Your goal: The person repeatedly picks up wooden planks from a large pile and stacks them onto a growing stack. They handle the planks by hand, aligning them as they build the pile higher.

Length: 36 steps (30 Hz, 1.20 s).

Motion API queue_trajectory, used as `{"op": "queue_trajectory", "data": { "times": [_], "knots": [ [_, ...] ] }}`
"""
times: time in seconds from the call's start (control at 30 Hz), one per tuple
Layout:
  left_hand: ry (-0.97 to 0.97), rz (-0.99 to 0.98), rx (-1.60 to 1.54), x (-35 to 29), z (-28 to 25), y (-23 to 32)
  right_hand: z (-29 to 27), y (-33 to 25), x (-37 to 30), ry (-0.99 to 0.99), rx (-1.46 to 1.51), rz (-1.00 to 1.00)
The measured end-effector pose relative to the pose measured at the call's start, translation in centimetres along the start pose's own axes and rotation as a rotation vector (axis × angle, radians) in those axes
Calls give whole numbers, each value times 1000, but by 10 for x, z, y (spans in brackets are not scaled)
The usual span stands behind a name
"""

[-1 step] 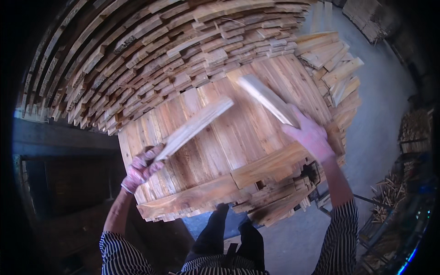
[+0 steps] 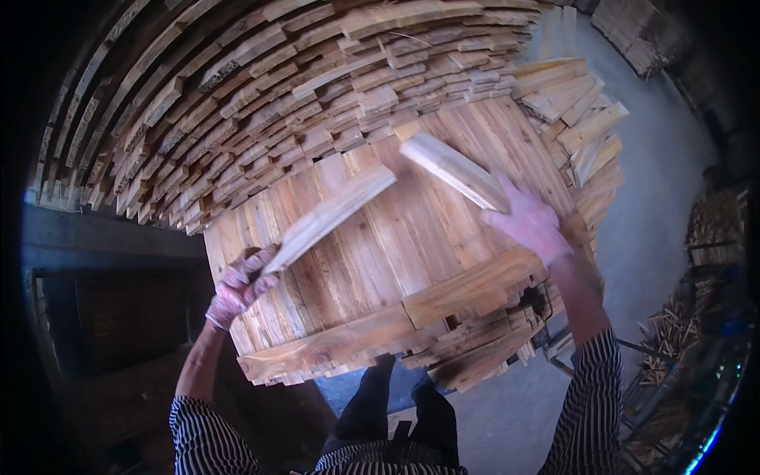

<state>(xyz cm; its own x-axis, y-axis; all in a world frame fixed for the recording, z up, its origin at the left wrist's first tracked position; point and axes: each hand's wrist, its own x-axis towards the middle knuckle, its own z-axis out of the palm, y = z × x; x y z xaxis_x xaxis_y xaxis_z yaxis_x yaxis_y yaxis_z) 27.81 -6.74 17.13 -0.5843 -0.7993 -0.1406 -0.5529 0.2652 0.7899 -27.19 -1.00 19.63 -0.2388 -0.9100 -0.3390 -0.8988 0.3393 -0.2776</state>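
Note:
In a pinkish, stained glove, my left hand [image 2: 241, 285] is closed around the near end of a pale wooden board [image 2: 328, 219]. That board slants up and to the right over a panel of planks [image 2: 372, 261] laid side by side. My right hand [image 2: 526, 220], in a pink glove, grips the near end of a second board [image 2: 451, 170], which slants up and to the left. The far ends of the two boards lean toward each other with a gap between them. Two crosswise planks [image 2: 332, 339] lie along the panel's near edge.
Behind the panel rises a tall stack of rough boards [image 2: 261, 103]. Loose boards [image 2: 586, 127] lie in a heap at the far right, beside the grey floor [image 2: 661, 150]. Thin wood strips [image 2: 673, 336] sit in a metal rack at right. Uneven board ends jut out under the panel.
Both held boards have shifted slightly, their far ends moving a little to the left and down. My right hand has tilted a bit, and both grips stay closed.

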Motion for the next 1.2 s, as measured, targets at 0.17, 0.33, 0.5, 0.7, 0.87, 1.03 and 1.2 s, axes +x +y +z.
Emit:
{"op": "queue_trajectory", "data": {
  "times": [0.17,0.33,0.5,0.7,0.87,1.03,1.2],
  "knots": [
    [180,-23,317,34,-48,-64,7,-53,126,-18,-476,-217],
    [222,-198,479,47,-62,-122,46,-98,215,-8,-626,-355],
    [205,-216,374,64,-47,-150,61,-105,245,-167,-526,-333],
    [252,-75,357,65,-34,-166,69,-74,255,20,-493,-417],
    [207,-191,341,73,-34,-173,78,-77,249,-43,-395,-280],
    [307,-173,650,59,-23,-154,85,-63,206,271,-226,-432],
    [199,253,530,28,68,-29,59,-16,52,468,6,-337]
  ]
}}
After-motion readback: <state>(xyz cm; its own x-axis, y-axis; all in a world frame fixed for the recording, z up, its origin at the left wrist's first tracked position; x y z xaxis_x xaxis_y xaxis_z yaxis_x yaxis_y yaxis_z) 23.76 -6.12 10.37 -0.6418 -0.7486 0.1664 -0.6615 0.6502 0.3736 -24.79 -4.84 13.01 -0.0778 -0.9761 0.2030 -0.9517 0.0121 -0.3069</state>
